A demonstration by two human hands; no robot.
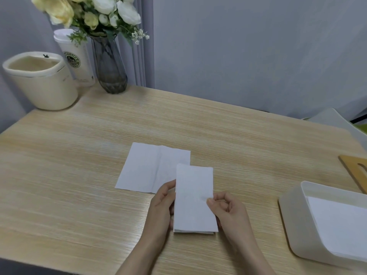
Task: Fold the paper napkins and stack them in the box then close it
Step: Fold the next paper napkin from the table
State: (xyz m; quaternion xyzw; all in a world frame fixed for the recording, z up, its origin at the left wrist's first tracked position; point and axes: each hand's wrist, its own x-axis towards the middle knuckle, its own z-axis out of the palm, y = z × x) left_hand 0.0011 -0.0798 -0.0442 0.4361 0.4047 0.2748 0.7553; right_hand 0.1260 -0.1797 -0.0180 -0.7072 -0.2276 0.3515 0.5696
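A folded white napkin [194,197] is held just above the wooden table [79,165] near its front edge. My left hand [161,209] grips its left edge, and my right hand [228,210] pinches its right edge between thumb and fingers. An unfolded napkin [147,168] lies flat on the table just behind, partly covered by the folded one. The white box [294,219] stands open at the right, with white napkins [337,225] inside. Its wooden lid [355,171] lies on the table behind the box.
At the back left stand a cream bucket-like bin [39,82], a white cup [77,58] and a grey glass vase [109,66] with flowers. A grey wall lies behind. A white object [337,120] sits at the far right edge.
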